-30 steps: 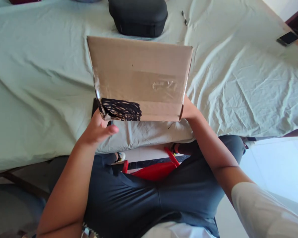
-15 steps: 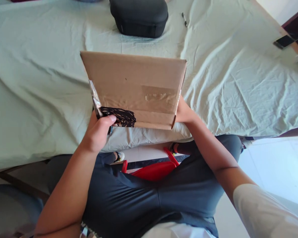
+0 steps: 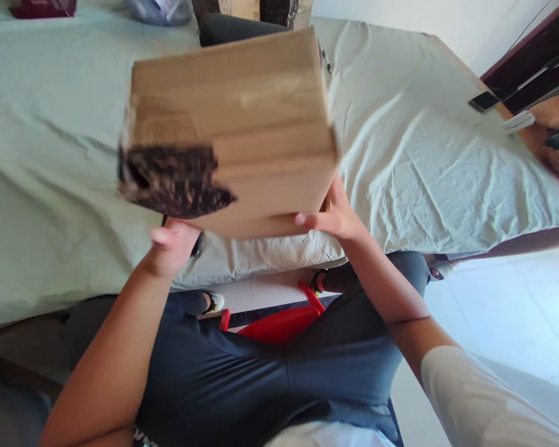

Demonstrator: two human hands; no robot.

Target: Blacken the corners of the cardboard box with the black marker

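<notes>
A brown cardboard box (image 3: 242, 124) is tilted up above the bed-like surface, slightly blurred by motion. Black scribble covers its lower left corner, and clear tape runs across one face. My left hand (image 3: 174, 245) supports the box from below at the left, thumb sticking out, other fingers hidden beneath. At the lower right corner my right hand (image 3: 338, 214) grips the box, its thumb on the near face and its other fingers behind. Beside my left hand a small dark object (image 3: 196, 244) shows on the cloth, mostly hidden.
A pale green sheet (image 3: 400, 155) covers the surface. Behind the box are a black case (image 3: 237, 28), another taped box (image 3: 242, 7), a clear plastic bag (image 3: 161, 9) and a pen (image 3: 327, 61). At right, a person's hand (image 3: 556, 112) appears near a phone (image 3: 483, 101).
The box has risen and turned, showing two faces and more of the black scribble. My left thumb has come off its face; my right thumb now lies on the near face.
</notes>
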